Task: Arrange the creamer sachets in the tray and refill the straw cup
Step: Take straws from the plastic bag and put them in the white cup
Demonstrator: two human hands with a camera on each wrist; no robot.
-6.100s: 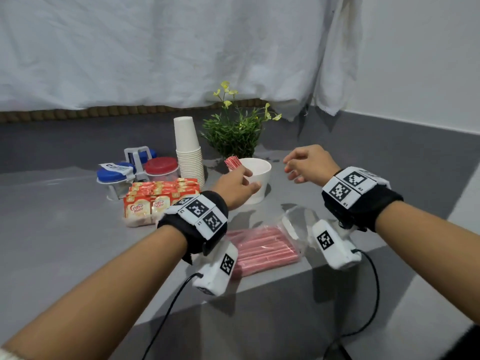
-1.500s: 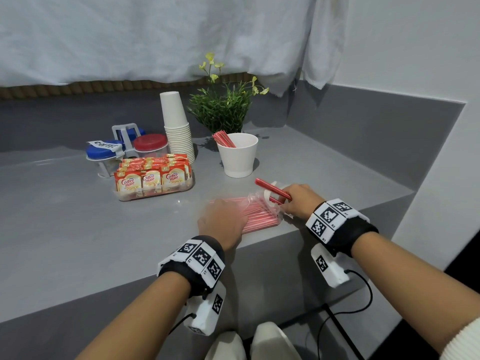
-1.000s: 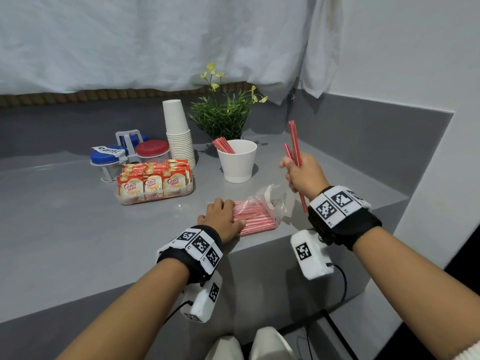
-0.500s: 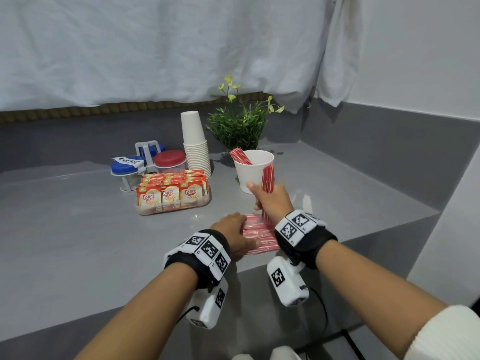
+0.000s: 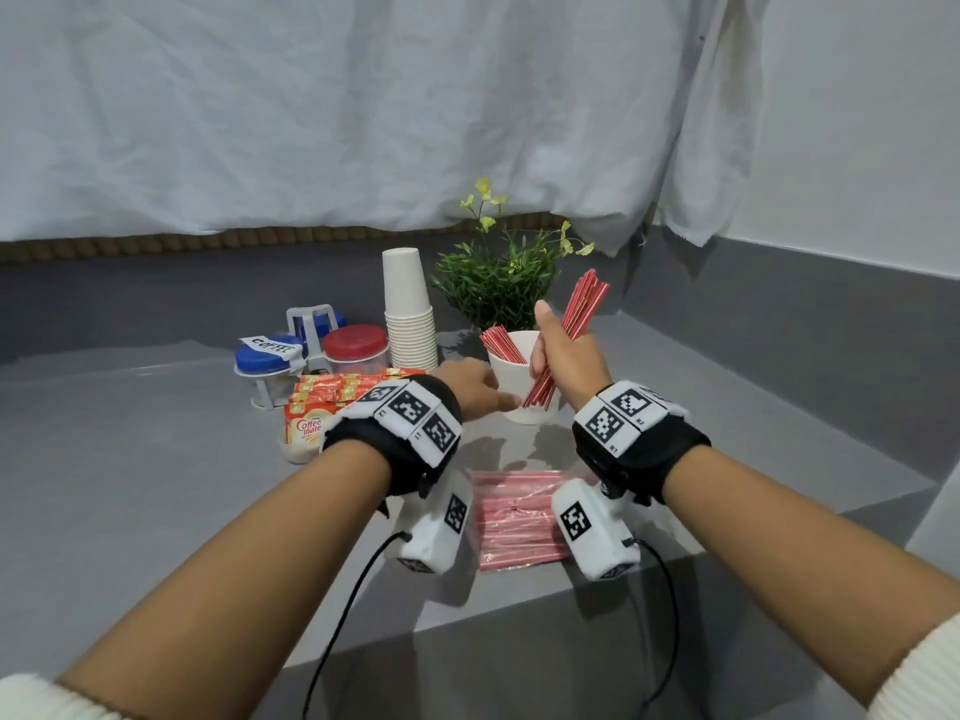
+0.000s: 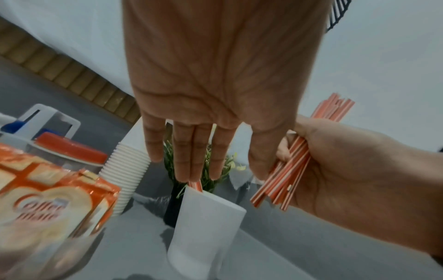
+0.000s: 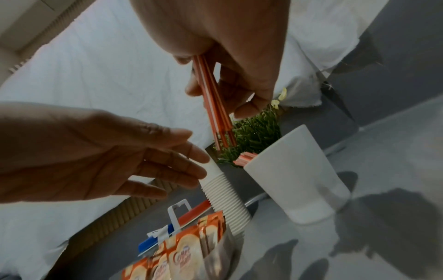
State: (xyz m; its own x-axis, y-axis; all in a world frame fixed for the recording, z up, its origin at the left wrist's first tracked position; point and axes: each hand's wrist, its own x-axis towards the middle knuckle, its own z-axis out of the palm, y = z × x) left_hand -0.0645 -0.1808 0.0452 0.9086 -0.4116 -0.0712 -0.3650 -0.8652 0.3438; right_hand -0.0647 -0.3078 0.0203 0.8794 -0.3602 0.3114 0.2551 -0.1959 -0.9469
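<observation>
The white straw cup [image 5: 522,402] stands mid-counter with a few red straws [image 5: 501,345] leaning in it. My right hand [image 5: 563,368] grips a bundle of red-and-white straws [image 5: 584,311], tilted, with its lower ends level with the cup's rim [image 7: 271,151]. My left hand [image 5: 483,394] reaches to the cup's left side with straight fingers [image 6: 199,157] and holds nothing. Whether it touches the cup is unclear. Creamer sachets [image 5: 317,413] stand packed in a clear tray [image 5: 291,452] left of the cup. The straw bag [image 5: 514,517] lies near the counter's front edge.
A stack of paper cups [image 5: 408,314] and a green plant [image 5: 493,283] stand behind the cup. Jars with blue [image 5: 262,350] and red [image 5: 356,343] lids sit in a white caddy at the back left. The counter edge drops off just below the bag.
My left hand has left the straw bag and moved forward to the cup. My right hand has carried the bundle forward and tilted it over the cup.
</observation>
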